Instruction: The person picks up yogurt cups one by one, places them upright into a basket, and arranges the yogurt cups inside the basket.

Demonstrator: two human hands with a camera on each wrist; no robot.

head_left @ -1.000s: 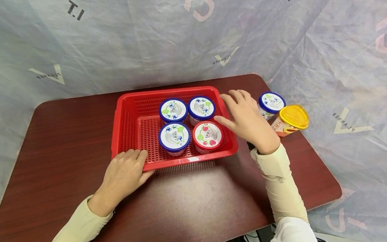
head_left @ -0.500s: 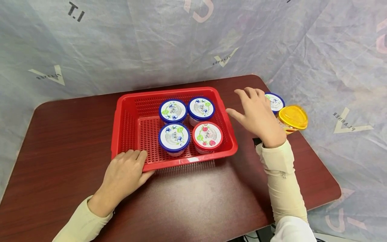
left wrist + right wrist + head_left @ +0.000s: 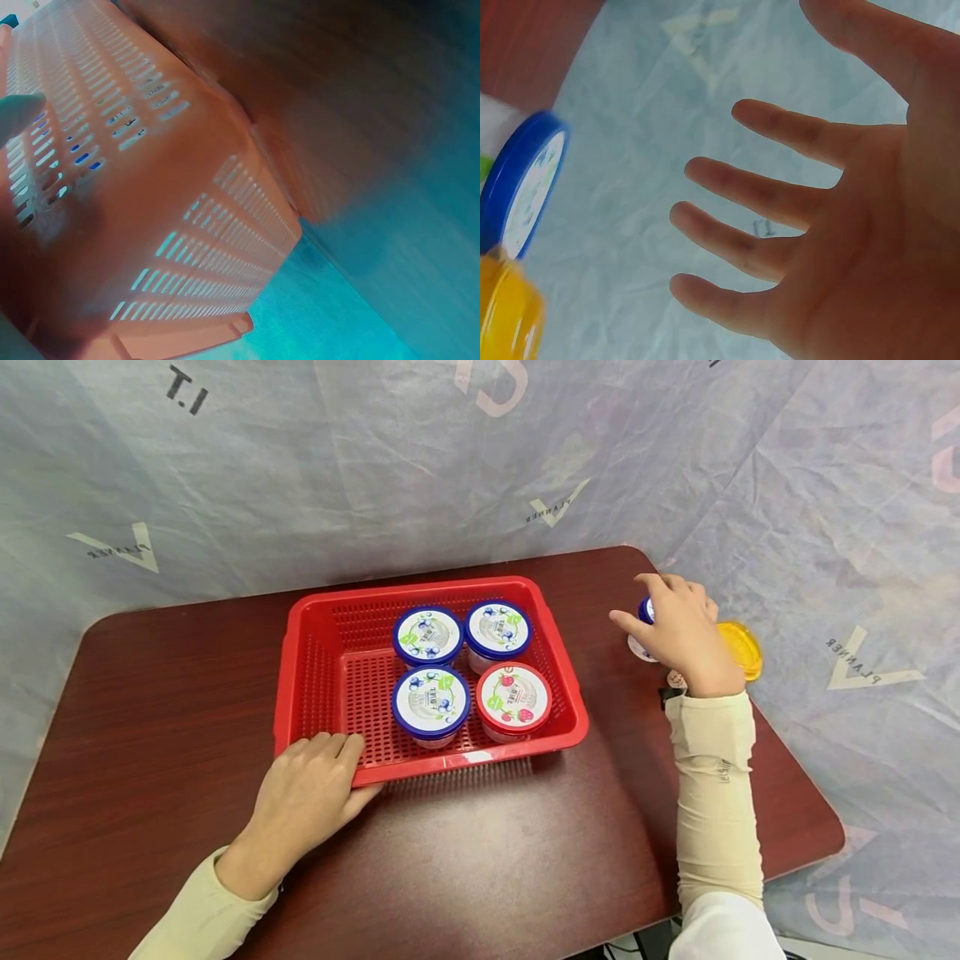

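Note:
My left hand [image 3: 311, 797] grips the near-left rim of a red plastic basket [image 3: 468, 758], fingers over the edge and thumb outside. In the left wrist view, part of the thumb [image 3: 21, 114] lies against the slotted wall. Inside the basket stand a red-lidded cup [image 3: 515, 697] and three blue-lidded cups, one nearest me [image 3: 431, 702]. My right hand [image 3: 686, 635], fingers spread and holding nothing, hovers over a blue-lidded cup [image 3: 521, 191] and a yellow-lidded cup [image 3: 744, 652]. In the head view it hides most of both.
A dark red-brown table [image 3: 465, 868] carries everything, its right edge [image 3: 798, 768] just beyond the yellow-lidded cup. Grey printed cloth [image 3: 337, 468] hangs behind and to the right. The basket's left part shows its bare slotted floor [image 3: 363, 685].
My right hand has moved right, from beside the basket's right rim to over the two cups outside it. The left hand and the basket have stayed in place.

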